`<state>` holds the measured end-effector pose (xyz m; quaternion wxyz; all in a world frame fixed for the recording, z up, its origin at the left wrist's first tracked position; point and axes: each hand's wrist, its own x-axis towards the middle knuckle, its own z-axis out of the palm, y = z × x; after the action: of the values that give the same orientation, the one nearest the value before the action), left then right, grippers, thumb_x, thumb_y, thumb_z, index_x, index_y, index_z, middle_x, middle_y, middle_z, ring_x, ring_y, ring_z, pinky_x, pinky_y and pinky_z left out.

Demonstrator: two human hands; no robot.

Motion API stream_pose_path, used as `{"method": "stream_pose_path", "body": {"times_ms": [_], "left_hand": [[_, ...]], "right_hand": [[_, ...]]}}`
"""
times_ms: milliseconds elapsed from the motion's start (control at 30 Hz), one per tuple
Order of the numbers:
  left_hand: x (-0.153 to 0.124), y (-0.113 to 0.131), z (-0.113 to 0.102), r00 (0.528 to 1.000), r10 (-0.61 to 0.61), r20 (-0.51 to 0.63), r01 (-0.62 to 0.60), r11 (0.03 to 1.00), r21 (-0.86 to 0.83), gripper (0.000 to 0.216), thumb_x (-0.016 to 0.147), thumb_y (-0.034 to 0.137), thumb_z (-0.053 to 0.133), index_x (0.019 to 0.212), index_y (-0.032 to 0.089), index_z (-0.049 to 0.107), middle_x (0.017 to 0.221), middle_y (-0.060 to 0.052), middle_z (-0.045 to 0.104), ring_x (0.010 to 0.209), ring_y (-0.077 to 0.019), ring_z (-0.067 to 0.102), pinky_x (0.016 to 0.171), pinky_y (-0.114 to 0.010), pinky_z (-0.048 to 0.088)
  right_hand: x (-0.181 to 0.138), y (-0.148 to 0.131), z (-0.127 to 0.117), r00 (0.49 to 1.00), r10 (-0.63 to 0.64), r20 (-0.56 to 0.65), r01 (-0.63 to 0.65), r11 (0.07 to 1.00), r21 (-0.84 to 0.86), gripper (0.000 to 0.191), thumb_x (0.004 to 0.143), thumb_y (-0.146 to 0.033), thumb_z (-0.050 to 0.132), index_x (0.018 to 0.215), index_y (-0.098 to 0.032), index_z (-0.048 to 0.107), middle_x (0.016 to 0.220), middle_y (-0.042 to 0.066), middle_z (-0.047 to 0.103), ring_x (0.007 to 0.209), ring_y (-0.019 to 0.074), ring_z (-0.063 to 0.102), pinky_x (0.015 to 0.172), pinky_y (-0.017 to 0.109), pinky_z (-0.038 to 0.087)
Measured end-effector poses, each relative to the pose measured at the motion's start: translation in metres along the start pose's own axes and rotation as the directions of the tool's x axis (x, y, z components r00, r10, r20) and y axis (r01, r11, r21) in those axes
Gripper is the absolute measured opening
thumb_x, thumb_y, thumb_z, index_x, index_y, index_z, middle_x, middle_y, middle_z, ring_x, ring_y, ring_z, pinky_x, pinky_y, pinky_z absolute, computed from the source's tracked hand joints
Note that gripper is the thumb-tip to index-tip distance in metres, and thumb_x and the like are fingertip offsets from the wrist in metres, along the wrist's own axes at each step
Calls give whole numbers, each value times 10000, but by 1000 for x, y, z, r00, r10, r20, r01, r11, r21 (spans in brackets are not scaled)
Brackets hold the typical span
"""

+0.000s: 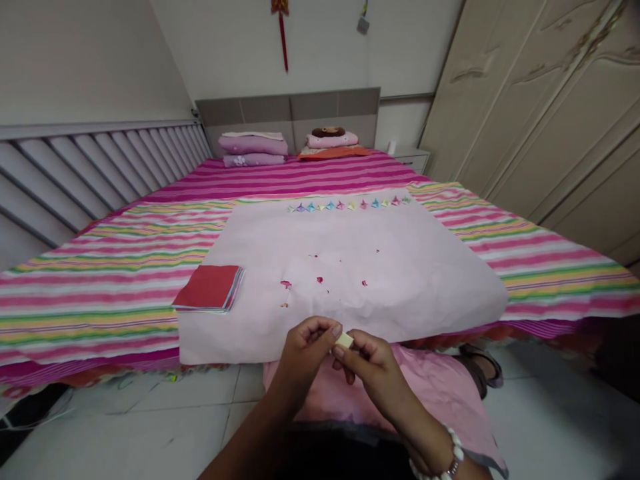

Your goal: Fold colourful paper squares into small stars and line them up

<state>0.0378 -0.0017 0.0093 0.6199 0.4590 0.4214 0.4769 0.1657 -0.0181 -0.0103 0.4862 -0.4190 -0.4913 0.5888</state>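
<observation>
Between five and six o'clock in view, a small pale-yellow piece [345, 340] is pinched by the left hand [309, 343] and right hand [370, 360]. At ten o'clock from it, a red-topped paper stack [209, 287] is seen; at twelve, colourful folded pieces [340, 205].

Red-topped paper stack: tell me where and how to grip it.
Grip the red-topped paper stack by its right edge, likely best with the left hand coming from the right once free of the yellow paper. The stack lies flat, and lower sheets stick out along that edge, offering something to pinch.
</observation>
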Motion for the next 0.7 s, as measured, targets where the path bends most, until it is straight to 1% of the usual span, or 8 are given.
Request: {"method": "stream_pose_path", "body": {"times_ms": [67,167,233,333,400,500,600,700], "left_hand": [[0,4,-1,1000,8,25,-9,998,60,231,703,338,717,665,139,606,540,27,566,474,-105,519,499,-240,421],[-1,7,-2,998,60,9,-60,992,113,284,718,347,702,578,150,554,481,46,515,451,-93,492,484,-224,384],[-2,5,-2,998,69,-4,-69,992,102,310,751,365,672,569,162,523,453,59,483,435,-90,479,472,-219,359],[0,0,-2,1000,29,12,-29,999,27,335,773,403,644,575,171,505,445,61,485,423,-95,480,470,-225,347],[1,-2,-2,1000,-9,23,9,1000,-2,339,778,420,636,583,167,525,452,53,504,432,-98,482,481,-230,348],[3,-1,-3,998,-44,52,42,998,37,298,771,402,651,623,149,593,481,39,528,480,-98,491,519,-230,362],[2,4,-5,996,-33,78,28,997,72,264,761,367,662,636,139,618,505,36,532,514,-94,487,542,-223,373],[1,12,-7,999,7,37,-11,991,131,242,752,342,666,628,140,619,529,36,529,535,-91,479,532,-211,368]], "right_hand": [[-1,0,0,999,24,-22,-23,1000,9,334,702,-430,733,588,-159,576,548,-12,614,428,82,466,443,211,331],[-2,-1,2,999,31,-26,-30,999,40,328,719,-430,722,591,-157,592,555,-12,616,441,83,473,459,215,337],[-3,-2,2,1000,13,5,-13,999,40,317,757,-426,690,607,-157,615,551,-13,607,463,90,482,482,222,348],[-3,-2,2,1000,-2,25,2,999,34,310,774,-410,679,602,-161,614,545,-14,603,470,93,480,491,226,351],[-2,-1,1,1000,4,9,-4,999,52,304,764,-403,690,597,-162,610,548,-13,606,467,95,477,491,229,358],[-2,0,1,999,2,-37,1,996,87,297,757,-408,698,610,-161,624,556,-12,609,475,99,483,506,234,377],[-2,-2,0,1000,6,-21,-4,996,85,301,750,-414,709,615,-157,627,543,-12,604,481,102,502,517,234,396],[-1,-7,-4,998,-5,-59,10,996,85,239,702,-376,763,709,-162,656,557,-18,607,531,114,543,548,231,427]]}}
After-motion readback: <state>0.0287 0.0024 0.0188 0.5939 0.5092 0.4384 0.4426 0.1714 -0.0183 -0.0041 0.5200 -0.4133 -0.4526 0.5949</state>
